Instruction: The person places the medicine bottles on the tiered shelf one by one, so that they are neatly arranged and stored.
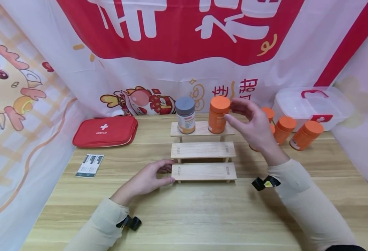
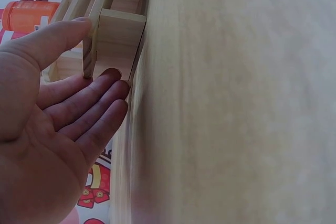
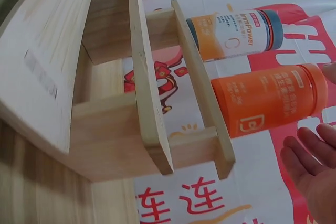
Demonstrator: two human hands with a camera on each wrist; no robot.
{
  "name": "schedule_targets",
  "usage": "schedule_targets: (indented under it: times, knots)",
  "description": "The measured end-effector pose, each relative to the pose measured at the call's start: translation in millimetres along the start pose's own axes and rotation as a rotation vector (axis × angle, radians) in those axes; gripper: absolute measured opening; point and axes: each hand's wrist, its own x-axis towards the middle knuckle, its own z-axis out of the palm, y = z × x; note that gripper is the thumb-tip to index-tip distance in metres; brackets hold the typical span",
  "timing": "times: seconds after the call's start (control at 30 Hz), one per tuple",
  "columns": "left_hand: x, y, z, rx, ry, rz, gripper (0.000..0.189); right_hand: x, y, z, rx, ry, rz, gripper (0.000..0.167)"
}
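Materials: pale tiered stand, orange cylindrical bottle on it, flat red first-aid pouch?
Pale tiered stand: likely wood, matte; visible grain. Orange cylindrical bottle: probably plastic, satin; smooth wall, soft sheen. Flat red first-aid pouch: possibly fabric, fairly matte; soft rounded edges, weave unclear.

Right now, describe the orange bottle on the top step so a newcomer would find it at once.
On the wooden table, find the three-step stand. The orange bottle stands upright on its top step, near the right hand. Its orange lid differs from the neighbouring bottle's grey lid; the other orange bottles stand on the table.
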Motion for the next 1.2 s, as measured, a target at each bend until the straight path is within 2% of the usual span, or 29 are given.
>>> schedule_targets:
  times: [0.27,0.5,0.63,0.73,0.93,1.07,1.2]
  knots:
    - [-1.5,-2.0,-0.4,-0.005,-0.002,0.000,0.062,-9.0,0,-18,-0.008,0.014,-0.047,0.050]
    - [-2.0,-3.0,-1.1,0.003,0.004,0.028,0.062,-23.4,2,-44,-0.067,0.071,0.007,0.053]
    - [-2.2,-2.2,-1.1,-0.002,0.009,0.021,0.061,-31.3,6,-58,-0.092,0.102,0.036,0.053]
    - [-2.4,-1.6,-1.0,-0.007,0.013,0.014,0.060,-37.0,11,-68,-0.125,0.125,0.067,0.054]
    - [-2.0,-3.5,0.2,0.006,0.013,0.027,0.062,-48.9,24,-90,-0.117,0.198,0.058,0.050]
    - [-0.9,-3.6,0.8,0.005,0.009,0.034,0.061,-58.7,35,-106,-0.117,0.235,0.097,0.050]
    - [-0.1,-2.8,1.2,-0.001,0.004,0.037,0.061,-69.0,45,-123,-0.131,0.275,0.097,0.049]
